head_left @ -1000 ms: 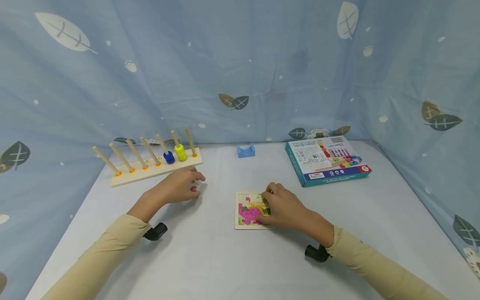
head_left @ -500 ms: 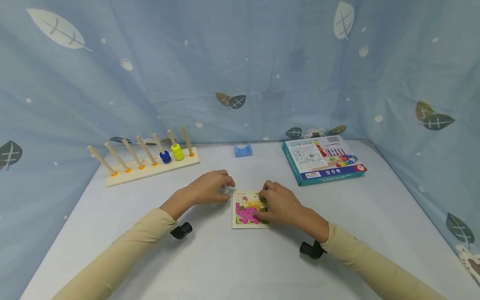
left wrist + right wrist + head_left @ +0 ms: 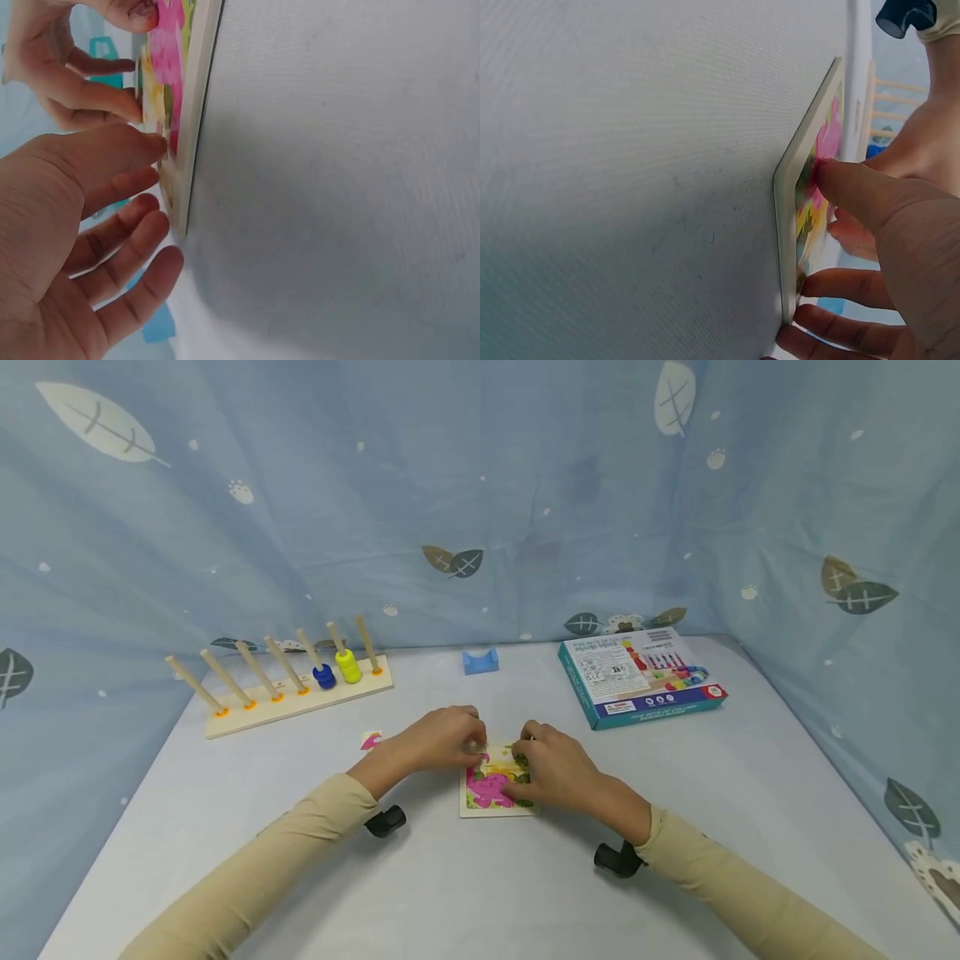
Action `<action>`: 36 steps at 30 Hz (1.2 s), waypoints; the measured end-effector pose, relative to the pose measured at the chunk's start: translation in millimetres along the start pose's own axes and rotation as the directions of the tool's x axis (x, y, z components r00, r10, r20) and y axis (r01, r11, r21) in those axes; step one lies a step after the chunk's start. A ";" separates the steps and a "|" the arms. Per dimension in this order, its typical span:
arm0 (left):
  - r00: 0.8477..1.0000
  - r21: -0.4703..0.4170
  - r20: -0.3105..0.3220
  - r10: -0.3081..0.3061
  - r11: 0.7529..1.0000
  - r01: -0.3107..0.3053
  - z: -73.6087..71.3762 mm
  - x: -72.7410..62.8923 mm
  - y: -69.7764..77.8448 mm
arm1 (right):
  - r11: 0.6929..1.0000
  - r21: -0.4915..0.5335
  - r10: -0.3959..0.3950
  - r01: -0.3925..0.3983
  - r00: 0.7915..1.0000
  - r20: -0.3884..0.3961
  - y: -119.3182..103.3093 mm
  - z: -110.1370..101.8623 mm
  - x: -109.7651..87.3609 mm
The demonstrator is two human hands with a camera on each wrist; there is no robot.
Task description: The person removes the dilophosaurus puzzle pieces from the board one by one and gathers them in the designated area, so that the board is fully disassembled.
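Observation:
A small wooden jigsaw puzzle (image 3: 487, 793) with a pink dinosaur picture lies flat in its pale frame on the table. My right hand (image 3: 558, 772) grips it from the right, thumb on the picture and fingers at the far right edge. At the far left corner is my left hand (image 3: 446, 739); its thumb tip (image 3: 156, 144) touches the puzzle beside the index fingertip. The other left fingers (image 3: 146, 277) are spread and loosely bent. A loose pink-and-white puzzle piece (image 3: 371, 740) lies behind the left wrist, partly covered by it.
At the back left stands a wooden peg board (image 3: 300, 710) with blue rings (image 3: 324, 677) and yellow rings (image 3: 348, 667). A small blue curved block (image 3: 481, 662) sits at the back centre. A toy box (image 3: 641, 677) lies at the back right, before a leaf-print curtain (image 3: 525, 485).
My left hand has moved right from beside the loose piece to the puzzle's far left corner, uncovering part of that piece. My right hand stays on the puzzle. The head view has shifted slightly.

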State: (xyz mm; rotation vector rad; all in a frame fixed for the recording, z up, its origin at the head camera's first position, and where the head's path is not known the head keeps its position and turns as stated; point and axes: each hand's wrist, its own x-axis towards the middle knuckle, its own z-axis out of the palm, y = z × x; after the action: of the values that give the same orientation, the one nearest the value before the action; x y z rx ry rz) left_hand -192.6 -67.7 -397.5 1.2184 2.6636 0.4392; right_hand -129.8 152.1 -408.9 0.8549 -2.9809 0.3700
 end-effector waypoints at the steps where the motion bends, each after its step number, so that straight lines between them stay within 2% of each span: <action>1: 1.000 0.004 -0.005 -0.001 1.000 0.001 1.0 0.7 0.6 | 1.000 0.001 -0.001 0.001 1.000 -0.002 0.0 0.2 -0.1; 10: 1.000 0.013 -0.010 0.009 1.000 -0.009 3.5 4.7 6.6 | 1.000 -0.009 -0.023 0.023 0.999 -0.033 2.0 2.4 -0.8; 16: 1.000 -0.022 0.004 -0.013 1.000 0.013 4.0 5.7 7.9 | 1.000 0.004 -0.028 0.028 0.999 -0.027 1.9 1.6 -1.9; 30: 0.999 -0.018 -0.018 -0.037 0.999 0.036 6.3 7.1 7.8 | 0.999 -0.022 -0.025 0.025 0.999 -0.033 2.1 2.4 -2.2; 36: 1.000 -0.048 0.004 -0.004 0.999 0.004 8.2 9.8 12.5 | 1.000 -0.010 -0.025 0.025 1.000 -0.017 1.0 1.3 -2.1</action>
State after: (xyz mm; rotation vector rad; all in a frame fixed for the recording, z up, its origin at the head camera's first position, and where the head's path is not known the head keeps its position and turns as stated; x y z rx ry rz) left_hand -187.8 -50.9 -401.3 1.1994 2.6360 0.4971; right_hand -128.5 153.7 -410.5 0.8826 -2.9510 0.3599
